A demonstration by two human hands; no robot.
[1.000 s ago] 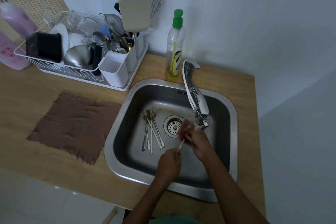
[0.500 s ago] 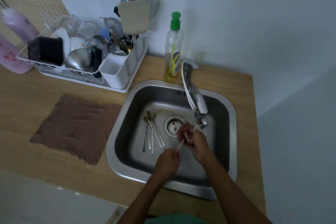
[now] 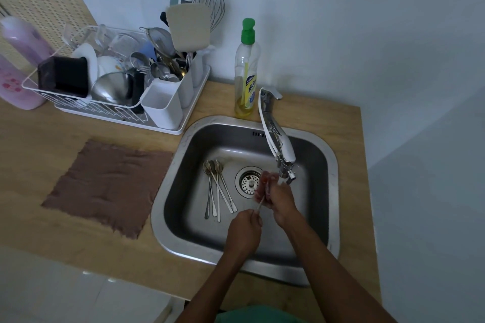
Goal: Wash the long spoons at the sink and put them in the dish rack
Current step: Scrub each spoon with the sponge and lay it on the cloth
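Over the steel sink (image 3: 168, 191), my left hand (image 3: 245, 231) pinches the handle end of a long spoon (image 3: 259, 204). My right hand (image 3: 280, 200) grips a pink sponge (image 3: 265, 185) wrapped round the spoon's bowl end, just below the tap spout (image 3: 286, 177). Several more long spoons (image 3: 217, 189) lie side by side on the sink floor, left of the drain (image 3: 249, 182). The white dish rack (image 3: 168, 113) stands on the counter at the back left, full of dishes and utensils.
A dish soap bottle (image 3: 246, 68) with a green cap stands behind the sink by the tap (image 3: 273, 126). A brown cloth (image 3: 107, 183) lies on the wooden counter left of the sink. Two pink bottles (image 3: 18, 60) stand at the far left.
Both hands stay over the sink with the spoon and sponge. The right hand has bunched the sponge tighter round the spoon.
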